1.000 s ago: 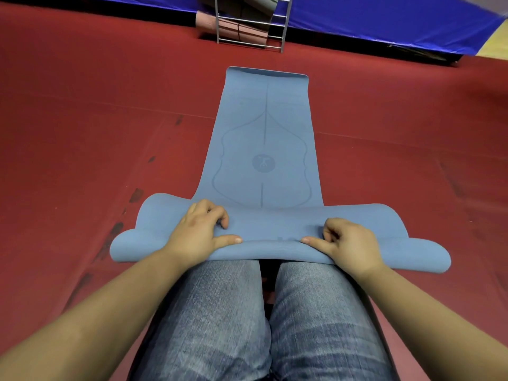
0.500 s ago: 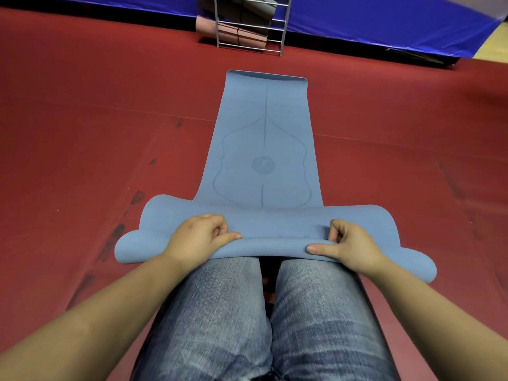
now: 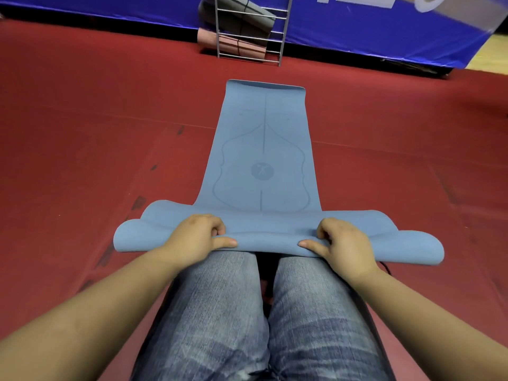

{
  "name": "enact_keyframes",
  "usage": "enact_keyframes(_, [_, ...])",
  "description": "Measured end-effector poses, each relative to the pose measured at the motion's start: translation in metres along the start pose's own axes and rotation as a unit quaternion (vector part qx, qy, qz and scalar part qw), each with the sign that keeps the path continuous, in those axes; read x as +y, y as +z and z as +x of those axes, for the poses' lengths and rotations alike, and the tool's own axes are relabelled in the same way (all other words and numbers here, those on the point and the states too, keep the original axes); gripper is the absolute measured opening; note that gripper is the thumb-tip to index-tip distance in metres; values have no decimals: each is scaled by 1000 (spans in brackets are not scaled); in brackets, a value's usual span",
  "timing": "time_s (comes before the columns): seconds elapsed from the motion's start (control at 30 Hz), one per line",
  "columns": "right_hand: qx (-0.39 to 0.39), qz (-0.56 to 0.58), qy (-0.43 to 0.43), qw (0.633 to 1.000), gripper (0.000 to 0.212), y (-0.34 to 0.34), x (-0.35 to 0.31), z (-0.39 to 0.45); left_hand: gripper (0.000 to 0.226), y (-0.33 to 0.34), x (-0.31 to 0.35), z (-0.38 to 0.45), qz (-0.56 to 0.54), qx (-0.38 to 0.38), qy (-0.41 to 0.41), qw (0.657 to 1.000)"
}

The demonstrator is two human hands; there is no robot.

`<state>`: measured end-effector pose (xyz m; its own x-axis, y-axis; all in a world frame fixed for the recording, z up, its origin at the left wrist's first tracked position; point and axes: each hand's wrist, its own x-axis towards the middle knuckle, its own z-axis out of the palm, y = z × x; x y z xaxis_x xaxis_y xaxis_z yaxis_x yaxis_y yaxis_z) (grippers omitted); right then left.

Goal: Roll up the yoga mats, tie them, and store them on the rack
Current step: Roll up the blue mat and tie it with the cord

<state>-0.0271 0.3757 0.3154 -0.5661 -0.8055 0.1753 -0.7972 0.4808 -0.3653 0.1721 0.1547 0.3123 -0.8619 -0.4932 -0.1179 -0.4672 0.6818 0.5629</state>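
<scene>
Head view looks down over our knees in blue jeans (image 3: 220, 312) to a blue yoga mat (image 3: 264, 149) spread lengthwise on the red floor (image 3: 82, 127), its far end lying flat toward the rack (image 3: 248, 31). The near end of the mat is turned over into a loose first roll that lies crosswise just past our knees, its two ends sticking out to either side and resting on the floor.

Our left hand (image 3: 196, 237) grips the roll left of centre: the fingers curl over the top of the fold and the thumb lies along its near edge, pointing inward. Our right hand (image 3: 339, 242) grips it the same way right of centre, fingers curled over the top, thumb stretched along the near edge toward the other thumb. Both hands are clamped on the mat, well apart from each other, with a bare stretch of roll between them. Both forearms reach in from the bottom corners.

Printed lines and a round emblem (image 3: 262, 171) show on the flat part of the mat.

At the top, the metal wire rack stands at the floor's far edge against a blue banner (image 3: 371, 26). It holds a rolled grey mat (image 3: 247, 16) above and a rolled pink mat (image 3: 236, 44) below, each with a dark band round it.
</scene>
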Motion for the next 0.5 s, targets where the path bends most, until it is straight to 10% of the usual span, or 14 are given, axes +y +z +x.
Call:
enact_keyframes(0.27, [-26, 103, 73, 992, 40, 2, 10, -5, 29, -10, -1, 25, -64, -89, -83, 991])
enact_keyframes(0.5, [-197, 229, 199, 932, 43, 3, 26, 38, 45, 29, 9, -8, 238, 196, 64, 949])
